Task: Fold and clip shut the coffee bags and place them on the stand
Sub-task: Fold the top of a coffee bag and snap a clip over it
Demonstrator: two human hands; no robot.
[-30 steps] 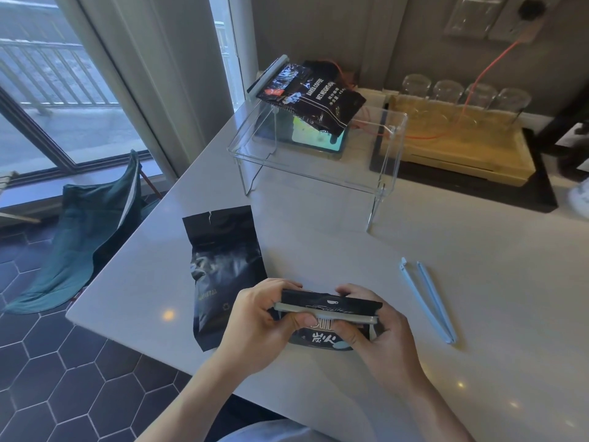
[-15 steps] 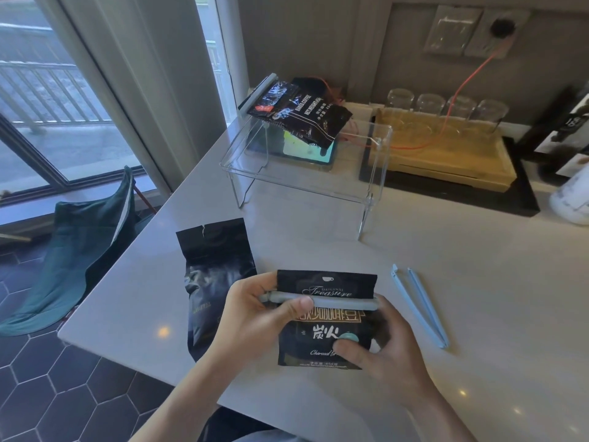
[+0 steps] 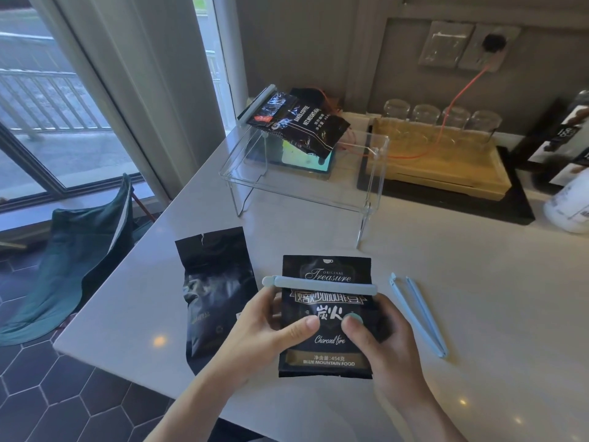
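Note:
I hold a black "Treasure" coffee bag [image 3: 326,352] upright in front of me, face toward me. A pale blue clip [image 3: 322,286] is closed across its folded top. My left hand [image 3: 264,330] grips its left side with the thumb on the front. My right hand [image 3: 379,342] grips its right side the same way. A plain black coffee bag [image 3: 216,291] lies flat on the white counter to the left, unclipped. A spare pale blue clip [image 3: 417,314] lies open to the right. A clear acrylic stand [image 3: 306,183] stands beyond, with a clipped black coffee bag [image 3: 302,122] on its far left.
A phone [image 3: 306,161] lies under the stand. Behind to the right a wooden tray [image 3: 439,164] sits on a black mat with several upturned glasses. A white jar [image 3: 570,208] stands at the far right. The counter's left edge drops to a tiled floor.
The bag went from lying low with its folded top toward me to standing upright facing me. Both hands slid down from the clip to the bag's sides.

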